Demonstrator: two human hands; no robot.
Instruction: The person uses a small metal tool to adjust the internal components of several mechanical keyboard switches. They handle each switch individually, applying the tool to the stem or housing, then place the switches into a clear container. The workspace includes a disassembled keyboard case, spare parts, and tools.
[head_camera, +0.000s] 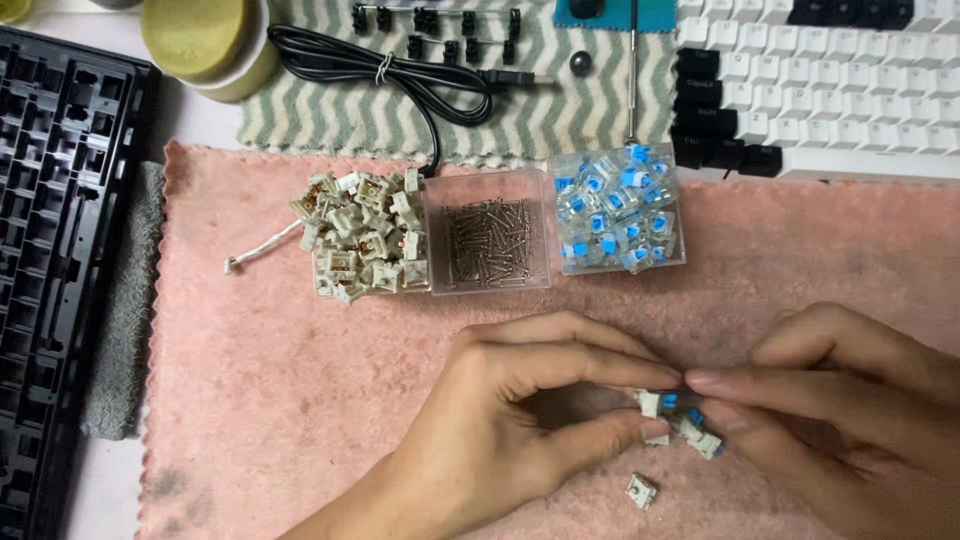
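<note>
My left hand (520, 410) and my right hand (830, 400) meet low over a pink towel (250, 380), fingertips nearly touching. Between them sit small keyboard switch parts (672, 412), white with blue bits; each hand pinches at this cluster. One loose white switch piece (641, 491) lies on the towel just below. Behind the hands stand a pile of beige switch housings (362, 238), a clear box of metal springs (488, 243) and a clear box of blue switch tops (617, 212).
A black keyboard frame (55, 260) lies along the left edge on a grey cloth (122, 330). A white and black keyboard (820, 80) sits at the top right. A coiled black cable (380, 70), a thin metal tool (633, 70) and round green-lidded tins (205, 40) lie at the back.
</note>
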